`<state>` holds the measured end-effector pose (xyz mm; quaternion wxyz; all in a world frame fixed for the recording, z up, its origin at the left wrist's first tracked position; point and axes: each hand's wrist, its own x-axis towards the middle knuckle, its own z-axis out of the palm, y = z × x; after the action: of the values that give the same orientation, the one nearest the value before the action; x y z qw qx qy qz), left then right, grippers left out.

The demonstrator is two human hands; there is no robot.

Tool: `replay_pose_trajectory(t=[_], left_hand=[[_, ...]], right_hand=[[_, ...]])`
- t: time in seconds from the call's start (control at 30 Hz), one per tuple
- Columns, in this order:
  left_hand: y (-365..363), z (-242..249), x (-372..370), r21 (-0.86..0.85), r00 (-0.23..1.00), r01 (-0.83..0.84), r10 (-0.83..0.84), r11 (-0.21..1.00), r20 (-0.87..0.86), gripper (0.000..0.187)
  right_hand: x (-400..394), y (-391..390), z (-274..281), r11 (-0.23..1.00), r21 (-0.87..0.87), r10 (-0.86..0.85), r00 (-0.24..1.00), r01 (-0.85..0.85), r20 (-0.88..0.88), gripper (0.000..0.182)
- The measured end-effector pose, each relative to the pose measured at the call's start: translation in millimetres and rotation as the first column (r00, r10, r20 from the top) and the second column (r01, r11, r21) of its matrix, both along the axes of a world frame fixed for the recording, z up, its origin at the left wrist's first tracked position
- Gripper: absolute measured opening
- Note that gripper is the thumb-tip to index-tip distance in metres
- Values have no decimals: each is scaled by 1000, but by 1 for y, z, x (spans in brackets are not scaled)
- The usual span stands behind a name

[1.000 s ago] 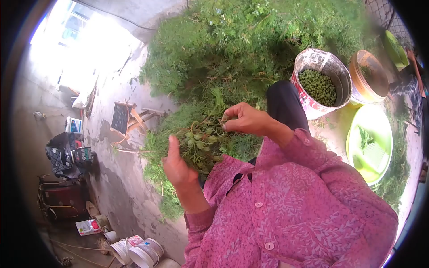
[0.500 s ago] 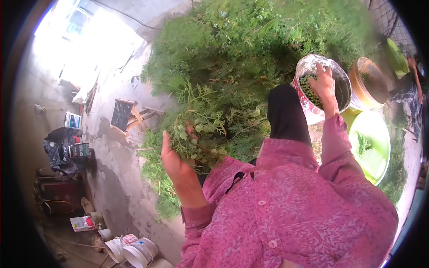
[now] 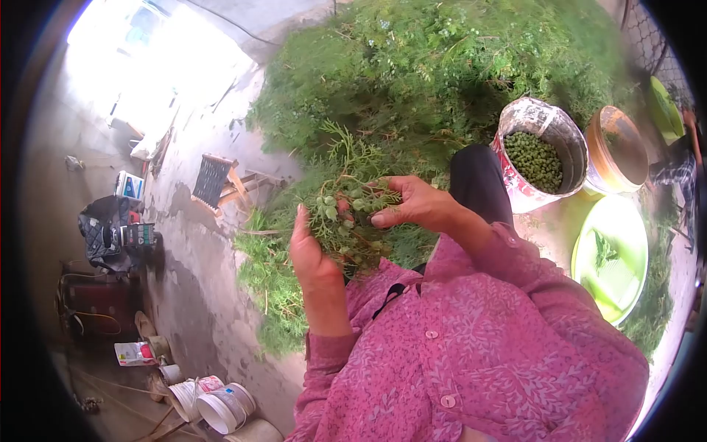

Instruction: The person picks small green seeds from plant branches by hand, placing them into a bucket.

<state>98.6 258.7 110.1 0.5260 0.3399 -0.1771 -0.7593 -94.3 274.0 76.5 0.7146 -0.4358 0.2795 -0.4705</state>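
Observation:
My left hand (image 3: 317, 258) is closed around a leafy conifer sprig (image 3: 340, 153) bearing pale green cones (image 3: 330, 205); the foliage hides part of its fingers. From the other side my right hand (image 3: 423, 205) reaches in, thumb and fingertips closing at the sprig's edge. What exactly sits between those fingertips I cannot make out. To the right stands a red and white bucket (image 3: 519, 188), partly filled with small green cones (image 3: 534, 162).
A big heap of cut conifer branches (image 3: 442, 66) lies in front of me. Beside the bucket stand an orange tub (image 3: 600, 151) and a bright green basin (image 3: 626, 283). At left are a small folding stool (image 3: 213, 180) and white buckets (image 3: 224, 412). Another person's arm shows far right.
My right hand has moved left from the bucket of cones to the sprig in my left hand. The bucket's contents are now uncovered. The left hand still holds the sprig.

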Motion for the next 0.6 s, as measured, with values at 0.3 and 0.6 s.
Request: replay_pose_trajectory(t=[0.3,0.6], left_hand=[[4,-6,-6,29,999,-30,29,999,33,39],[19,1,-17,4,961,-113,108,994,255,36]], right_hand=[[4,-3,-14,991,135,-9,999,3,44,26],[15,-6,-32,774,-623,-512,690,112,-512,18]])
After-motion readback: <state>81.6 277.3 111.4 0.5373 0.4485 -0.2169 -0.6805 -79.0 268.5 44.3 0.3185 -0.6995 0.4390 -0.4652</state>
